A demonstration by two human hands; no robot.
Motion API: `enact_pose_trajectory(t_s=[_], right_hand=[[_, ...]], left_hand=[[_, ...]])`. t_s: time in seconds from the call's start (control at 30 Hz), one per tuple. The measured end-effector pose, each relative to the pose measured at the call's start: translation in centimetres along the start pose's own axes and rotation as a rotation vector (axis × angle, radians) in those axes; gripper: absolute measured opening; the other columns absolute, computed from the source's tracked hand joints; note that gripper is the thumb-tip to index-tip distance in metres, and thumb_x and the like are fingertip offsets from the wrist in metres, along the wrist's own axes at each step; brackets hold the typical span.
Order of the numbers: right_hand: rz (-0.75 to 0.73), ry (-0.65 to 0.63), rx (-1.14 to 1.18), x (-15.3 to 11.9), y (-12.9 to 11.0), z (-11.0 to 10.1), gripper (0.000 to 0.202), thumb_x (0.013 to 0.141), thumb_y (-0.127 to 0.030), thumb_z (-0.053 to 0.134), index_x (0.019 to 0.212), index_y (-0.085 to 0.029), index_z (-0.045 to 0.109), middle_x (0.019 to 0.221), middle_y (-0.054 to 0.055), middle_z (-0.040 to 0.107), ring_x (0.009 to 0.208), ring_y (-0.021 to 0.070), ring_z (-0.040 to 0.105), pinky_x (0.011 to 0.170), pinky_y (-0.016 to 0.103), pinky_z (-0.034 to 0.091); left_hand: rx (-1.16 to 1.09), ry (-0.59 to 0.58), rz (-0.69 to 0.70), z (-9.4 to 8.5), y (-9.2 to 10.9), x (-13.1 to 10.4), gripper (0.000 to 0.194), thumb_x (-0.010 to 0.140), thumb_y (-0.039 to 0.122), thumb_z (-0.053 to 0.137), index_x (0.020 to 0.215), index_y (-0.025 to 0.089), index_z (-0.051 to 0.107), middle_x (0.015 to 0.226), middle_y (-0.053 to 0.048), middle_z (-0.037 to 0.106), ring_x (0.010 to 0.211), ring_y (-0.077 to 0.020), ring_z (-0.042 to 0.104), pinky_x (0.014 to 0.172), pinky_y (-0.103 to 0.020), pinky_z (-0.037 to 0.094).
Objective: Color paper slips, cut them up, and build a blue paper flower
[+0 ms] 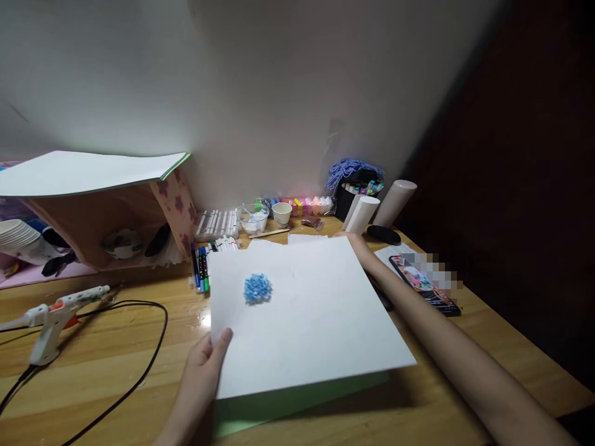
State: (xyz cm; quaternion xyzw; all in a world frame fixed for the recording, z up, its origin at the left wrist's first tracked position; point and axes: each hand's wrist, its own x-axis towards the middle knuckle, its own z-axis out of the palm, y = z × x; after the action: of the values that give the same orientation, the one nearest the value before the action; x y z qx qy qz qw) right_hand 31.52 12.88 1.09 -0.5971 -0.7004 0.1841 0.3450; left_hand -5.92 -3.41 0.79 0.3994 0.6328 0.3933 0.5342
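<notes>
At the far left, a stack of paper cups (16, 238) is cut off by the frame, and a pale sheet (93, 173) is laid over a flower-patterned organizer (179, 204), whose dim contents are hard to make out. Below it, a glue gun (53, 328) is rested on the wooden table (125, 365); the black cable (162, 334) is cut off at the lower edge.

The white board (307, 310) is held above the table, its near edge raised, by the left hand (207, 356): the thumb is pressed on top at the left edge, while the other fingers are mostly hidden. A blue fluffy patch (258, 289) is seen on the board's left part, and a green surface (297, 402) is partly covered beneath it.

Behind, markers (204, 269) are partly overlapped by the board; a glass bowl (253, 220) and a paper cup (281, 215) are set farther back.

The right hand (353, 240), well apart from the left, is placed at the board's far right corner; its fingers are largely hidden, so whether it is closed on the board cannot be told. To the right, a dark-edged booklet (423, 282) is partly obscured by pixelation.
</notes>
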Motion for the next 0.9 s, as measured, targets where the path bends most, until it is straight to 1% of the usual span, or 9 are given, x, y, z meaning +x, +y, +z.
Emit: enact_pose_trajectory(t_s=[0.13, 0.2, 0.27, 0.3, 0.37, 0.47, 0.63, 0.8, 0.9], right_hand=[[0.061, -0.016, -0.124, 2.9, 2.3, -1.4, 0.020, 0.085, -0.031, 0.061, 0.093, -0.012, 0.066, 0.091, 0.006, 0.067, 0.084, 0.0210, 0.064, 0.075, 0.036, 0.053], [0.053, -0.018, -0.175, 4.2, 2.5, -0.8, 0.016, 0.082, -0.030, 0.064, 0.083, -0.014, 0.067, 0.081, 0.005, 0.068, 0.079, 0.0209, 0.064, 0.073, 0.034, 0.053], [0.031, -0.037, -0.222, 5.6, 2.3, 0.3, 0.017, 0.085, -0.030, 0.062, 0.091, -0.014, 0.066, 0.090, 0.005, 0.068, 0.082, 0.0197, 0.064, 0.076, 0.035, 0.053], [0.016, -0.050, -0.244, 6.4, 2.1, 1.0, 0.020, 0.087, -0.030, 0.060, 0.099, -0.015, 0.064, 0.098, 0.006, 0.066, 0.087, 0.0191, 0.063, 0.078, 0.036, 0.053], [-0.013, -0.073, -0.282, 7.7, 1.7, 2.4, 0.027, 0.091, -0.031, 0.055, 0.113, -0.016, 0.058, 0.114, 0.008, 0.061, 0.096, 0.0193, 0.062, 0.082, 0.039, 0.053], [-0.050, -0.082, -0.321, 9.4, 1.4, 3.9, 0.031, 0.091, -0.031, 0.054, 0.118, -0.017, 0.055, 0.120, 0.009, 0.058, 0.100, 0.0206, 0.060, 0.084, 0.041, 0.052], [-0.105, -0.091, -0.336, 10.2, 1.0, 5.0, 0.029, 0.091, -0.031, 0.055, 0.116, -0.016, 0.057, 0.117, 0.009, 0.059, 0.099, 0.0200, 0.061, 0.084, 0.041, 0.052], [-0.132, -0.062, -0.329, 9.1, 0.2, 4.8, 0.014, 0.081, -0.025, 0.062, 0.071, -0.016, 0.066, 0.094, 0.010, 0.067, 0.095, 0.0236, 0.060, 0.083, 0.033, 0.045], [-0.117, -0.057, -0.282, 8.1, -0.4, 4.4, 0.018, 0.079, -0.026, 0.061, 0.063, -0.017, 0.062, 0.084, 0.009, 0.067, 0.082, 0.0227, 0.061, 0.075, 0.032, 0.044]], left_hand=[[0.128, -0.047, 0.019, 1.2, -0.4, -0.5, 0.051, 0.067, 0.065, 0.061, 0.074, 0.014, 0.061, 0.058, -0.002, 0.063, 0.052, -0.0185, 0.058, 0.042, -0.025, 0.044], [0.204, -0.045, -0.023, 1.4, -0.6, -0.4, 0.051, 0.071, 0.063, 0.056, 0.088, 0.015, 0.061, 0.055, 0.000, 0.060, 0.044, -0.0187, 0.055, 0.033, -0.025, 0.039], [0.268, -0.027, -0.045, 1.4, -0.8, -0.2, 0.052, 0.075, 0.060, 0.050, 0.101, 0.017, 0.058, 0.057, 0.000, 0.060, 0.043, -0.0208, 0.056, 0.030, -0.027, 0.037], [0.293, -0.018, -0.017, 1.4, -0.9, -0.1, 0.050, 0.077, 0.059, 0.049, 0.103, 0.017, 0.057, 0.062, -0.002, 0.063, 0.049, -0.0227, 0.060, 0.034, -0.029, 0.042], [0.333, 0.006, 0.085, 1.2, -1.1, 0.1, 0.045, 0.078, 0.054, 0.049, 0.099, 0.016, 0.057, 0.082, -0.008, 0.068, 0.075, -0.0264, 0.066, 0.058, -0.034, 0.053], [0.387, -0.013, 0.168, 0.8, -1.2, 0.0, 0.039, 0.079, 0.048, 0.048, 0.100, 0.016, 0.056, 0.107, -0.012, 0.066, 0.103, -0.0269, 0.061, 0.087, -0.035, 0.048], [0.590, -0.108, 0.140, -0.7, -0.5, -0.4, 0.033, 0.087, 0.048, 0.038, 0.094, 0.019, 0.053, 0.086, -0.007, 0.067, 0.082, -0.0238, 0.062, 0.072, -0.031, 0.044], [0.924, -0.059, 0.082, -2.2, 1.8, -0.2, 0.045, 0.092, 0.046, 0.024, 0.065, 0.020, 0.049, 0.066, -0.005, 0.063, 0.066, -0.0209, 0.059, 0.059, -0.028, 0.033], [1.021, -0.050, 0.071, -2.5, 2.9, 0.2, 0.050, 0.093, 0.046, 0.023, 0.058, 0.019, 0.047, 0.065, -0.006, 0.064, 0.066, -0.0206, 0.058, 0.059, -0.028, 0.030]])
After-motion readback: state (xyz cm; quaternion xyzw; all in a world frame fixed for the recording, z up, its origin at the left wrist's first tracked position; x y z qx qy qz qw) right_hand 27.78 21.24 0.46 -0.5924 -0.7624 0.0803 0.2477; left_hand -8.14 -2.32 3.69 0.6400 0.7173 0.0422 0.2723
